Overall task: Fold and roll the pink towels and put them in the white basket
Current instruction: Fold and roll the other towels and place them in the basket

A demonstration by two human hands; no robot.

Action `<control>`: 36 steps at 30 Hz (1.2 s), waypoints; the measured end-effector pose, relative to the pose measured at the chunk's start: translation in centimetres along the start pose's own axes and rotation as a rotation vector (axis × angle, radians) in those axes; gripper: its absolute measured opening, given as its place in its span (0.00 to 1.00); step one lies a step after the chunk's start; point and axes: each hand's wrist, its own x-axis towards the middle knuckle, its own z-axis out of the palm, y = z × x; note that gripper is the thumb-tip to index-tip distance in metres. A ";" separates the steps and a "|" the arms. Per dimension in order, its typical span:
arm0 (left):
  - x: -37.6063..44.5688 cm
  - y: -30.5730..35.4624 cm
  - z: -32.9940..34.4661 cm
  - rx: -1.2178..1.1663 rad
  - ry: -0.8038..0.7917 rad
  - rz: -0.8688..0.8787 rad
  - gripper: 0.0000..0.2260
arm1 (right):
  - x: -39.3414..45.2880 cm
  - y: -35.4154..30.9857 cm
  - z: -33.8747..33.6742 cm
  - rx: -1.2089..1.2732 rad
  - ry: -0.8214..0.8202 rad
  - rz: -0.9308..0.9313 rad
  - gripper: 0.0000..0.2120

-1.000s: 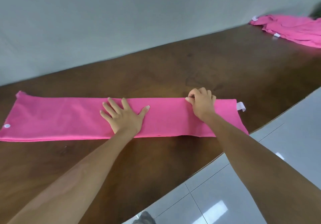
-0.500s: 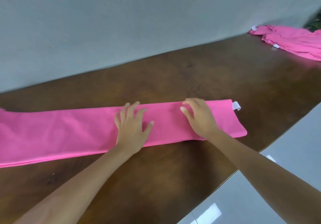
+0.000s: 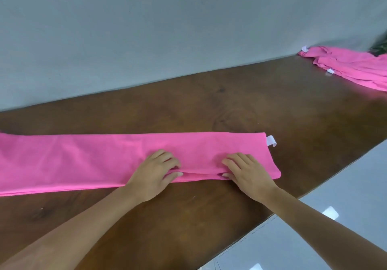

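From my remote seat, the folded pink towel (image 3: 83,160) runs as a long strip across the wooden table (image 3: 209,217), its long axis left to right, the far-left end out of view. My left hand (image 3: 156,172) pinches the strip's near edge, fingers on top and thumb tucked at the fold; my right hand (image 3: 248,172) grips the same edge just beside it, closer to the tagged right end (image 3: 271,141). That end looks like the place to start a roll, and the right hand is nearer. More pink towels (image 3: 354,66) lie heaped at far right, well apart. No white basket is in view.
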 end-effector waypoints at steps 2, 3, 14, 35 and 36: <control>0.2 0.2 0.2 0.108 0.069 0.020 0.18 | -0.3 1.5 -0.1 -0.030 0.061 -0.022 0.16; 0.3 0.1 0.3 0.201 0.106 0.046 0.18 | -0.4 2.3 -0.2 -0.039 0.068 -0.031 0.15; 2.0 -1.0 -3.1 0.274 0.183 0.172 0.12 | 7.1 10.0 -5.6 -0.183 -0.036 -0.354 0.26; -0.2 0.2 -0.1 0.166 0.099 0.101 0.17 | -1.7 7.6 -1.2 -0.054 0.080 -0.177 0.20; 0.2 0.3 -0.5 0.151 0.111 0.097 0.16 | -1.2 7.9 -1.5 -0.060 0.097 -0.156 0.21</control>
